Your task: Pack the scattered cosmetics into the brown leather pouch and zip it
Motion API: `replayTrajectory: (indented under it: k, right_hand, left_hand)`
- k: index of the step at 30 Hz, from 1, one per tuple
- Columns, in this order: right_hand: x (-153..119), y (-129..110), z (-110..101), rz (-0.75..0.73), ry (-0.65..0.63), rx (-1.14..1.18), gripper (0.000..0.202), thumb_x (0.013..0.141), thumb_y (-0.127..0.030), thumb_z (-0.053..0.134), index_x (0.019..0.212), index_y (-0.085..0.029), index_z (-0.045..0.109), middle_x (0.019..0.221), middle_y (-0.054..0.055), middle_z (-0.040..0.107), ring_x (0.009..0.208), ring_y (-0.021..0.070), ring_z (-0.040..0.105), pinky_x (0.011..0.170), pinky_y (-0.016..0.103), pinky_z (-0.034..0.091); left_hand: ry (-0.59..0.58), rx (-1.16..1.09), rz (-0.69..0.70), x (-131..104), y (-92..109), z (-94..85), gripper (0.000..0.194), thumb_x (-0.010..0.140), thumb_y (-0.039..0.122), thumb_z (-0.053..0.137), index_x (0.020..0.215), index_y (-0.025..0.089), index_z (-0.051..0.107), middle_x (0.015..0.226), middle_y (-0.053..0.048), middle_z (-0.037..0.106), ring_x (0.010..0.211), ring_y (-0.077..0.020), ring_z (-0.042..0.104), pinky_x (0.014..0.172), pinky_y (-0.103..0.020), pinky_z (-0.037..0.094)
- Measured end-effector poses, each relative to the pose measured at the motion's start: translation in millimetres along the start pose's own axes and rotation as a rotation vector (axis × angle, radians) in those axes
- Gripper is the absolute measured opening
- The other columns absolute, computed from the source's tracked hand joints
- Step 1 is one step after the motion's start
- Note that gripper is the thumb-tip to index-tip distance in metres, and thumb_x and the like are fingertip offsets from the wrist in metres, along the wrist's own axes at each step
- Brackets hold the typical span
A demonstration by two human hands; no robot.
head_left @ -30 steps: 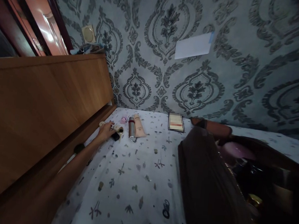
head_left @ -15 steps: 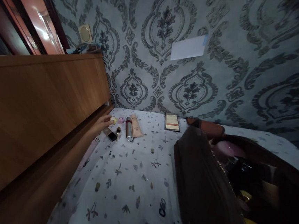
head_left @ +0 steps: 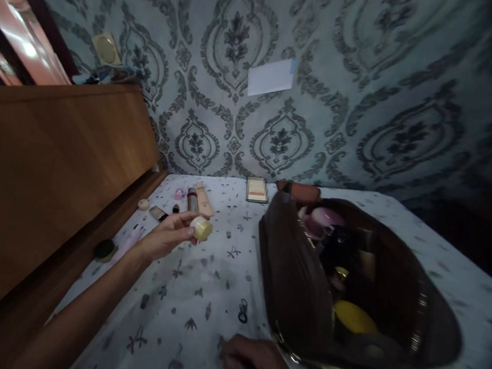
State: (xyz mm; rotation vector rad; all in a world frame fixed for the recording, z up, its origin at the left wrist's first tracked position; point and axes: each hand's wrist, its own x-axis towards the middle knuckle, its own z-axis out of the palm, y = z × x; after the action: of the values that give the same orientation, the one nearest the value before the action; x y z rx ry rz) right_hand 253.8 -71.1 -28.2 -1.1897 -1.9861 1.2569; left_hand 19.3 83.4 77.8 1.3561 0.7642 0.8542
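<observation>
Yellow container (head_left: pixel 202 228) between left fingertips (head_left: pixel 186 234)

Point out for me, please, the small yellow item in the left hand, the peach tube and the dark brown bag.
Small yellow item (head_left: pixel 202 228): head view, middle of its visible side.
Peach tube (head_left: pixel 204 199): head view, middle of its body.
Dark brown bag (head_left: pixel 292 274): head view, its outer wall.

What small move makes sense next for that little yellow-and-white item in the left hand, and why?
Probably move the small yellow-and-white item rightward, toward the brown bag: the left hand holds it, the bag gapes open, and a bigger yellow item lies inside.
</observation>
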Motion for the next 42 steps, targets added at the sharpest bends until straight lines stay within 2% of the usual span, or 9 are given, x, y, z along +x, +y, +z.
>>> replayTrajectory:
  k: [6, 10, 13, 18, 22, 25, 31, 37, 42]
  right_hand:
    - [1, -10, -3, -0.045, 0.014, 0.078, 0.021, 0.086, -0.02, 0.049, 0.077, -0.016, 0.067, 0.062, -0.003, 0.054, 0.059, 0.0105, 0.046, 0.061, 0.021, 0.036]
    - [-1, -13, -4, -0.052, 0.007, 0.12, 0.019, 0.084, -0.016, 0.049, 0.078, -0.015, 0.066, 0.062, -0.003, 0.052, 0.06, 0.0104, 0.046, 0.06, 0.02, 0.035]
    - [-3, -16, -5, -0.033, 0.006, 0.128, 0.02, 0.084, -0.014, 0.048, 0.079, -0.015, 0.068, 0.064, -0.003, 0.054, 0.062, 0.0107, 0.048, 0.06, 0.02, 0.036]
    - [-5, -22, -8, -0.025, -0.007, 0.107, 0.021, 0.084, -0.014, 0.049, 0.078, -0.014, 0.07, 0.065, -0.002, 0.056, 0.061, 0.0108, 0.048, 0.059, 0.02, 0.035]
    - [-6, -23, -11, -0.07, 0.003, 0.125, 0.021, 0.084, -0.014, 0.05, 0.076, -0.014, 0.07, 0.065, -0.002, 0.057, 0.062, 0.0103, 0.05, 0.063, 0.02, 0.037]
    - [-6, -19, -9, -0.102, 0.006, 0.136, 0.019, 0.082, -0.012, 0.051, 0.075, -0.013, 0.069, 0.063, -0.003, 0.056, 0.059, 0.009, 0.048, 0.06, 0.019, 0.035]
    - [-5, -14, -5, -0.14, 0.029, 0.101, 0.02, 0.082, -0.014, 0.052, 0.075, -0.013, 0.071, 0.063, -0.001, 0.061, 0.057, 0.0098, 0.049, 0.056, 0.019, 0.034]
    - [-10, -17, -8, -0.148, 0.027, 0.056, 0.026, 0.083, -0.011, 0.055, 0.096, -0.012, 0.077, 0.083, 0.005, 0.076, 0.069, 0.0128, 0.063, 0.065, 0.018, 0.043]
    - [-10, -14, -9, -0.115, 0.0, -0.037, 0.026, 0.086, -0.016, 0.057, 0.104, -0.014, 0.076, 0.096, 0.007, 0.079, 0.082, 0.0157, 0.071, 0.072, 0.018, 0.047]
  left_hand:
    - [-0.026, 0.374, 0.133, 1, 29, 50.8, 0.046, 0.075, 0.03, 0.08, 0.117, 0.022, 0.065, 0.106, -0.005, 0.067, 0.095, -0.0186, 0.061, 0.084, -0.03, 0.047]
    - [0.004, 0.716, 0.262, -3, 44, 78.1, 0.038, 0.078, 0.025, 0.072, 0.114, 0.023, 0.064, 0.104, -0.004, 0.066, 0.094, -0.0188, 0.058, 0.08, -0.03, 0.044]
    - [-0.009, 0.826, 0.341, -7, 46, 90.7, 0.031, 0.078, 0.02, 0.068, 0.109, 0.023, 0.061, 0.1, -0.003, 0.063, 0.09, -0.0178, 0.056, 0.076, -0.029, 0.043]
    - [-0.093, 0.583, 0.281, -10, 41, 96.2, 0.031, 0.078, 0.015, 0.068, 0.104, 0.024, 0.053, 0.097, 0.0, 0.055, 0.087, -0.0146, 0.055, 0.077, -0.026, 0.046]
    - [-0.16, 0.378, 0.261, -10, 38, 94.8, 0.04, 0.079, 0.02, 0.073, 0.117, 0.024, 0.06, 0.107, -0.004, 0.053, 0.094, -0.0156, 0.056, 0.079, -0.025, 0.047]
    - [-0.24, 0.32, 0.289, -8, 39, 97.3, 0.033, 0.081, 0.023, 0.076, 0.113, 0.024, 0.068, 0.105, -0.005, 0.058, 0.097, -0.017, 0.057, 0.084, -0.026, 0.045]
    - [-0.24, 0.326, 0.355, -5, 39, 110.5, 0.031, 0.078, 0.02, 0.08, 0.106, 0.028, 0.07, 0.106, -0.002, 0.064, 0.105, -0.0158, 0.057, 0.093, -0.024, 0.043]
    - [-0.202, 0.366, 0.375, -2, 53, 130.8, 0.025, 0.079, 0.02, 0.079, 0.101, 0.027, 0.07, 0.107, -0.003, 0.068, 0.105, -0.0167, 0.062, 0.091, -0.024, 0.048]
    - [-0.241, 0.571, 0.363, 13, 70, 161.1, 0.03, 0.087, 0.025, 0.07, 0.116, 0.03, 0.066, 0.112, -0.003, 0.064, 0.102, -0.0169, 0.062, 0.086, -0.024, 0.051]
